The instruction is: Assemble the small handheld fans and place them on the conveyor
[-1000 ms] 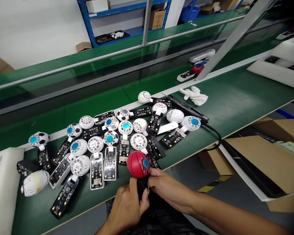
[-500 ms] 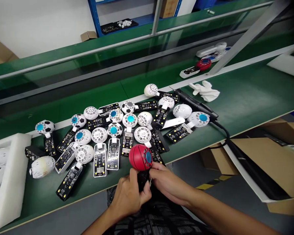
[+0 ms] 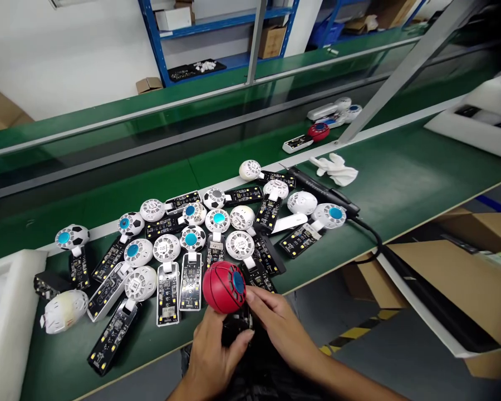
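Broadly, a long green worktop (image 3: 384, 172) runs across the view, with a green belt (image 3: 167, 184) behind it and a blue shelf (image 3: 221, 25) beyond. Open cardboard boxes (image 3: 455, 273) sit below the near edge at the right; a white foam tray (image 3: 14, 301) stands on the worktop's left end. Many gadgets (image 3: 167, 292) are spread between — rounded heads joined to flat bars of bare circuit board, most heads white, a few patterned like footballs, several with blue discs. A black pen-shaped tool (image 3: 321, 189) lies at their right, its cable curling over the edge, with a white glove (image 3: 336, 169) just beside it.

Nearer, the left hand (image 3: 212, 348) is closed around the dark lower part of a red ball-headed gadget (image 3: 223, 287), which is held upright at the worktop's near edge. The right hand (image 3: 275, 320) has its fingertips against the gadget's right side; whether they clench it cannot be told. Smallest of all, a blue disc (image 3: 237, 282) faces right on the red ball.
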Motion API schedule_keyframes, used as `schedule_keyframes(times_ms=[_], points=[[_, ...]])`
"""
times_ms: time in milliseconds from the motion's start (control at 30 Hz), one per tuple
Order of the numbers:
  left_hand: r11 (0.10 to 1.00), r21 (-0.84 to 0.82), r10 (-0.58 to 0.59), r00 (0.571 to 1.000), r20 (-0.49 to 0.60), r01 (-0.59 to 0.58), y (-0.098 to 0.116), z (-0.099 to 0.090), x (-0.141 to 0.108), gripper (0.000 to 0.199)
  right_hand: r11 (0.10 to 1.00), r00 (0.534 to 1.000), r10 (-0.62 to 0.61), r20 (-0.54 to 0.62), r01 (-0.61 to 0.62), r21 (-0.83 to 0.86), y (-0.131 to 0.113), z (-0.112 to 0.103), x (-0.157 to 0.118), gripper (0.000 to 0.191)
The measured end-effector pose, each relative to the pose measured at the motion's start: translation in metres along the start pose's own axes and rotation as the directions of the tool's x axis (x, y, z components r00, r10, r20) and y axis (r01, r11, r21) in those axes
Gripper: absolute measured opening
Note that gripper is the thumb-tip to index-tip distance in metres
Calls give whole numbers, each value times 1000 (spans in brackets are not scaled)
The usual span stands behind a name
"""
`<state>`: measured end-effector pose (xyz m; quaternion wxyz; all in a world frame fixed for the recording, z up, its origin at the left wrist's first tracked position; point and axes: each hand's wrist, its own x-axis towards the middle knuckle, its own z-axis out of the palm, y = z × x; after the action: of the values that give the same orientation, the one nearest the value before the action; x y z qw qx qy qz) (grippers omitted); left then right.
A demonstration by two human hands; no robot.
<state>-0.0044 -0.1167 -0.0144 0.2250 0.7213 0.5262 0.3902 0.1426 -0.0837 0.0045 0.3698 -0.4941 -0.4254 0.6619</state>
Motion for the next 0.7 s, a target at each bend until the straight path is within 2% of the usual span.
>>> schedule_keyframes(times_ms=[67,133,200,233,300,367,433,500,600,700], points=[[994,-112,22,999,38,-17,-3,-1,-1,31,998,998,-55,39,56,-30,-4,1,1,44],[955,-267,-123,992,25,125,-5,-3,-1,44,992,992,-93,91,100,-72,-6,1,-1,41],[870,-397,-319,948,1,293,-7,-8,1,68,982,985,-114,129,132,-135,-8,2,-4,40],[834,-439,-363,932,20,334,-7,-11,3,78,975,979,-126,158,152,-164,-8,3,-6,41],[820,-477,-304,947,103,316,-6,-16,9,78,960,963,-149,226,195,-199,-10,6,-8,41],[853,-475,-166,976,141,214,-4,-20,14,58,944,939,-187,289,254,-212,-12,8,-9,41],[903,-415,-71,991,114,112,-2,-19,16,48,922,921,-224,318,306,-236,-12,8,-9,41],[933,-355,-29,996,83,56,-1,-16,13,50,888,910,-258,325,356,-291,-11,7,-9,42],[930,-361,-69,998,-4,63,4,-9,7,50,831,906,-279,318,394,-392,-11,4,-10,43],[894,-430,-189,977,-102,128,14,-1,4,42,851,919,-242,312,356,-387,-15,-1,-12,41]])
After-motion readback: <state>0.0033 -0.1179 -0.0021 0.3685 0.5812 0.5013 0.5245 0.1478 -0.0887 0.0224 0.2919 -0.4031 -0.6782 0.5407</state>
